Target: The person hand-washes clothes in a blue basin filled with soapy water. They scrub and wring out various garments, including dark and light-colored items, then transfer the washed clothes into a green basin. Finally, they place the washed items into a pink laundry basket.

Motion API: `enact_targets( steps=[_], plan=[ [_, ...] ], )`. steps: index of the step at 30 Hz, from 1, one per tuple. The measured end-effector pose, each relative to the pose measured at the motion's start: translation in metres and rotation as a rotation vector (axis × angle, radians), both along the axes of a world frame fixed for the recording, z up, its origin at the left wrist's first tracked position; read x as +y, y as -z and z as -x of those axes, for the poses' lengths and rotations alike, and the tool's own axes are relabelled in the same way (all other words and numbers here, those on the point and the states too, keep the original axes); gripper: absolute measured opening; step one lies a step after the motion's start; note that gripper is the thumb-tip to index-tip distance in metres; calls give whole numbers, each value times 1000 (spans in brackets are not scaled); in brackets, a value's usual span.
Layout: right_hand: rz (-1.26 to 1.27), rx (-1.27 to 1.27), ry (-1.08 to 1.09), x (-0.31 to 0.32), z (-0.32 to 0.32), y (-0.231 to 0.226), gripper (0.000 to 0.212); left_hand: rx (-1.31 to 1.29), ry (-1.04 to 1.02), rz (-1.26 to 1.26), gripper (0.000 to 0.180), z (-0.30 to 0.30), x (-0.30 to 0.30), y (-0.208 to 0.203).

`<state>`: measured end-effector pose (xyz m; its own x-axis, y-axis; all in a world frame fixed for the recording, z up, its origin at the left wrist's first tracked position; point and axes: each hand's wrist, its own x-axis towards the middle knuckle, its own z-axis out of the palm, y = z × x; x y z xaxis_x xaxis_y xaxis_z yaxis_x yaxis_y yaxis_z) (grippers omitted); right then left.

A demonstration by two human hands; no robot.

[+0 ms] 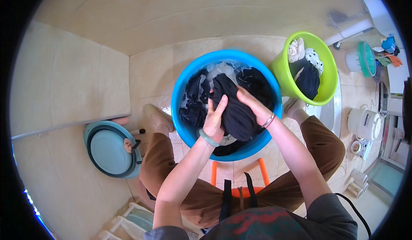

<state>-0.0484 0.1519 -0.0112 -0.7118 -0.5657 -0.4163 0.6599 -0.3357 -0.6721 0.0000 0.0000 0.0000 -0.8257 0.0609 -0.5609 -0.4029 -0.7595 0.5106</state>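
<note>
You are gripping a bunched black garment (237, 113) between your hands, your left hand (215, 120) clasping its left side with the thumb on top and your right hand (254, 106) pressing its right side. You are holding it over the middle of the blue tub (177, 95), where dark clothes (194, 112) are lying in sudsy water. Just beside the tub, at your right, a lime-green bucket (281, 70) is holding black and white laundry (308, 80). An orange stool (263, 171) is standing on the tub's near side.
</note>
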Motion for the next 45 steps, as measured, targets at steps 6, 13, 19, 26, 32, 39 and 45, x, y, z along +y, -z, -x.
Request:
enact_targets(
  steps=[6, 13, 19, 26, 32, 39, 45],
  plan=[
    [-218, 258, 38, 16, -12, -6, 61, 171, -64, 200, 69, 10, -12, -11],
    [137, 27, 259, 41, 0, -25, 48, 48, 24, -161, 48, 25, -23, -26],
    [-229, 602, 155, 41, 10, -71, 90, 139, 105, -320, 52, 46, 33, -57],
    [-310, 564, 659, 126, 40, -77, 61, 361, 250, -399, 60, 102, 128, -73],
    [-361, 424, 1039, 187, 63, -34, 57, 362, 488, 28, 72, 131, 186, -62],
    [-1052, 343, 803, 213, 78, 23, 43, 335, 520, 146, 58, 95, 195, -19],
    [-2002, 649, 353, 205, 66, 13, 45, 188, 435, 287, 37, 59, 128, 44]
  ],
)
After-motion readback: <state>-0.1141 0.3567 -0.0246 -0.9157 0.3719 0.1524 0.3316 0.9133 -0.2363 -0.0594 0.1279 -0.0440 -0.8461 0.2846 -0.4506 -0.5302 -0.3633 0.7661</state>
